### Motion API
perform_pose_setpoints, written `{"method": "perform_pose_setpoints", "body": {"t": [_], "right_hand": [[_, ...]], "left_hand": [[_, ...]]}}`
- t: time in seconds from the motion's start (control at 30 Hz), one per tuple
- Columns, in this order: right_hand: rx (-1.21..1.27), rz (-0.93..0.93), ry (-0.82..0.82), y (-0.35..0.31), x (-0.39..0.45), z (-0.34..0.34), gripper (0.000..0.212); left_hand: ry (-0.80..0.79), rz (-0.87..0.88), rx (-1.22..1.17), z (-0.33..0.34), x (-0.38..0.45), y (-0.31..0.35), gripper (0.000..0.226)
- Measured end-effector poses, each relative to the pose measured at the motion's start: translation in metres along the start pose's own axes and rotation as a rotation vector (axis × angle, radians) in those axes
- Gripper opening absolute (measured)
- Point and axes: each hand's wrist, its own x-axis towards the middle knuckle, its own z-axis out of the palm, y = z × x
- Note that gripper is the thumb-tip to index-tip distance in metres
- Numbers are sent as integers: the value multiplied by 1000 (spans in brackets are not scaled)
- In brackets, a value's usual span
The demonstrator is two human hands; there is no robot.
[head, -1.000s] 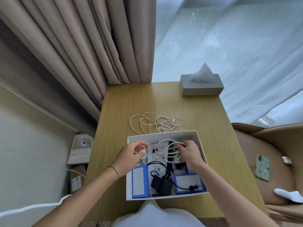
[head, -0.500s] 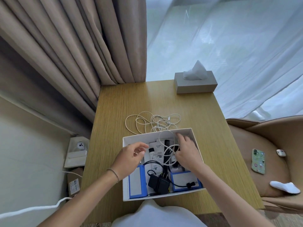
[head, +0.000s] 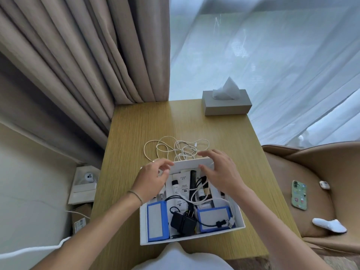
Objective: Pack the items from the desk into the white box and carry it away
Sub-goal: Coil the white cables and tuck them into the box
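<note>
White box (head: 143, 221) under both hands (head: 151, 179) (head: 218, 171); each grip loose, empty

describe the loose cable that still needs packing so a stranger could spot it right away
On the wooden desk, look just beyond the far wall of the white box. The tangled white cable lies there in loose loops, the only cable outside the box.

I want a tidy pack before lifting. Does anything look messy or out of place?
Yes: a tangled white cable still lies loose on the desk, just beyond the white box. Inside the box, cords lie loosely across the items.
</note>
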Motion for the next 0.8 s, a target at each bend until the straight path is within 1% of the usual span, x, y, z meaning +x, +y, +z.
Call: {"method": "perform_pose_setpoints", "body": {"t": [0.07, 0.13, 0.27, 0.47, 0.63, 0.8], "right_hand": [[13, 17, 10, -1, 12, -4, 27], [21, 21, 14, -2, 25, -6, 23], [13, 51, -8, -5, 51, -7, 23], [31, 117, -20, 4, 79, 3, 21], [8, 151, -72, 19, 94, 10, 23], [40, 189, -99, 39, 98, 17, 21]], "left_hand": [[7, 15, 25, -2, 13, 4, 21], [5, 19, 48, -3, 27, 8, 22], [-51, -24, 117, -3, 53, 12, 22], [-154, -143, 242, 8, 94, 6, 24], [-231, -162, 359, 32, 126, -4, 24], [-316, -155, 477, 61, 151, -12, 20]]}}
